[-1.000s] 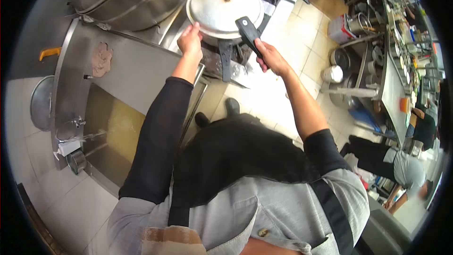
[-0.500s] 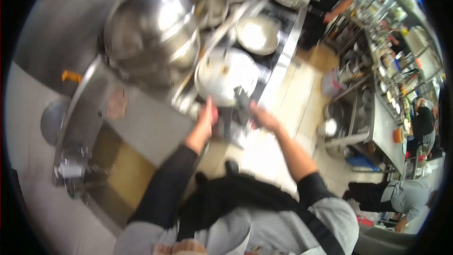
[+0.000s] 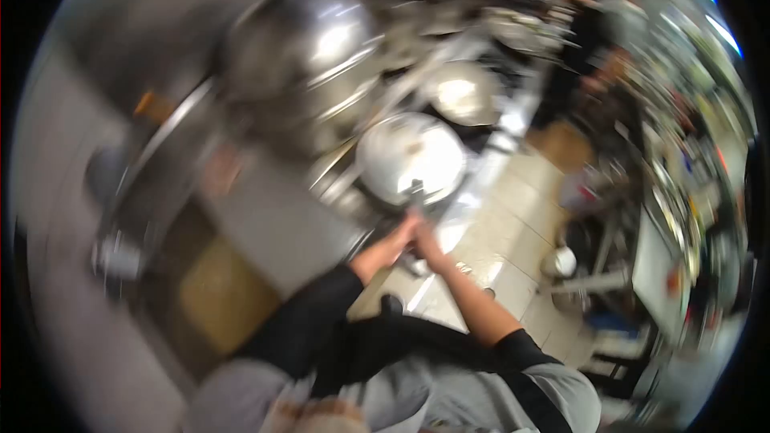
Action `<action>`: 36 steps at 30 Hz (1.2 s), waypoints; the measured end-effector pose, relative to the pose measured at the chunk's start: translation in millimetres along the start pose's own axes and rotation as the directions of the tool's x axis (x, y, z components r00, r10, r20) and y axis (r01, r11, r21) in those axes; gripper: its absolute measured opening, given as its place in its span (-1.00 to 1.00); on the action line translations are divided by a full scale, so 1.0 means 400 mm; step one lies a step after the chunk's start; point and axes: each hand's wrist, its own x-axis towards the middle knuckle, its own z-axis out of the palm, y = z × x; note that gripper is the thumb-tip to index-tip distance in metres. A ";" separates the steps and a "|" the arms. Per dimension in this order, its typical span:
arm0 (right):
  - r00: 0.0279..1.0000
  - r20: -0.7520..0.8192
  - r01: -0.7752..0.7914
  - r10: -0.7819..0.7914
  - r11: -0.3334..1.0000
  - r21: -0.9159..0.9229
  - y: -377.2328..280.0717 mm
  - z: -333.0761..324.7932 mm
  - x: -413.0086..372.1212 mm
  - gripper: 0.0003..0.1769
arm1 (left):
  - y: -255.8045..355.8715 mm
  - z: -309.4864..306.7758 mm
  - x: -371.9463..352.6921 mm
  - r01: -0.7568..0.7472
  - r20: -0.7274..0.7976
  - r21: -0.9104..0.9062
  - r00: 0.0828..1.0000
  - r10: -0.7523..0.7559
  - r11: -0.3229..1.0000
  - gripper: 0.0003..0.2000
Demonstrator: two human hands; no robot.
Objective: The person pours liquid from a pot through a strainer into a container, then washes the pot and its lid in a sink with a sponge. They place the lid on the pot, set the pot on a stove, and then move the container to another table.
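Observation:
A large round shallow pan [image 3: 411, 156] sits on the stove, pale and shiny inside. Its dark handle [image 3: 415, 190] points toward me. At the near end of that handle my right hand [image 3: 425, 239] is closed around it. My left hand [image 3: 393, 247] is pressed against the right one, fingers closed; blur and overlap hide what they hold. A second shiny pan [image 3: 461, 94] rests on the burner behind.
A big domed steel pot [image 3: 309, 44] stands at the back left. Nearer lie a steel counter [image 3: 269, 200] and a basin of brownish liquid [image 3: 228, 289]. On the right are tiled floor [image 3: 501, 252], a worktable [image 3: 654, 281] and a co-worker [image 3: 622, 20].
My hands, apart before, have come together at the handle. A red item seen at my left hand no longer shows. The whole view has shifted and blurred.

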 end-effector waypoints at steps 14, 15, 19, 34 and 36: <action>0.881 -0.231 -0.296 0.413 0.862 0.411 0.184 -0.227 -0.039 -0.22 | -0.112 -0.770 -0.875 -0.693 -0.854 0.285 0.130 0.504 0.662 -0.81; 0.844 -0.311 -0.308 0.437 0.870 0.386 0.254 -0.282 -0.040 -0.28 | -0.160 -0.924 -0.970 -0.788 -0.925 0.192 0.053 0.376 0.585 -0.81; 0.699 -0.487 -0.432 0.523 0.852 0.295 0.358 -0.343 -0.162 -0.52 | -0.235 -1.331 -1.285 -0.936 -0.985 0.162 -0.170 0.003 0.313 -0.84; 0.674 -0.492 -0.588 0.551 0.803 0.094 0.239 -0.051 -0.558 -0.56 | 0.161 -1.619 -0.730 0.527 -0.635 0.743 0.361 0.683 0.412 -0.47; 0.590 -0.555 -0.606 0.587 0.776 0.176 0.276 -0.068 -0.613 -0.57 | 0.201 -1.582 -0.742 0.674 -0.696 0.660 0.381 0.608 0.332 -0.62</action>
